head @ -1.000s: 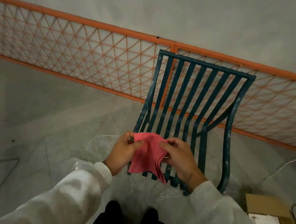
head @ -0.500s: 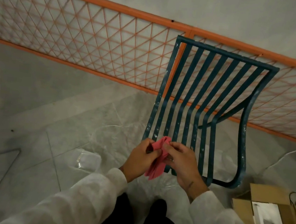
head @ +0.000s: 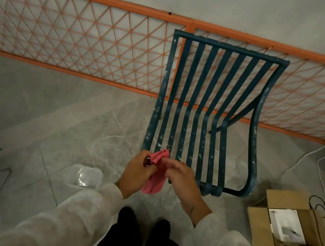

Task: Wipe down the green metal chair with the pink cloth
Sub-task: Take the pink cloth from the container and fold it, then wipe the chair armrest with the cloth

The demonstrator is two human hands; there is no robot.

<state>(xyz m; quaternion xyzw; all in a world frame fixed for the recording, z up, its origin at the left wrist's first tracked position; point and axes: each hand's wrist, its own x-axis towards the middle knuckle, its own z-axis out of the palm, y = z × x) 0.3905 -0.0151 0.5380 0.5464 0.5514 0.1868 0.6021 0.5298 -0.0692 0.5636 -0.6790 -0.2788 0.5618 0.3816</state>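
Observation:
The green metal chair (head: 209, 111) stands in front of me, its slatted seat and back speckled with pale spots, its back toward the railing. A pink cloth (head: 157, 173) is bunched between my hands just in front of the seat's front left corner. My left hand (head: 138, 172) grips the cloth's upper part with curled fingers. My right hand (head: 182, 177) pinches the cloth from the right side. The cloth's lower end hangs below my hands, apart from the chair.
An orange lattice railing (head: 86, 40) runs behind the chair. A clear plastic container (head: 84, 176) lies on the tiled floor at my left. An open cardboard box (head: 291, 226) sits at right with white cables (head: 314, 157) near it. My feet (head: 143, 223) stand below.
The spread cloth has been gathered into a narrow bunch between both hands. The view has shifted, so the chair sits further right and lower in the frame.

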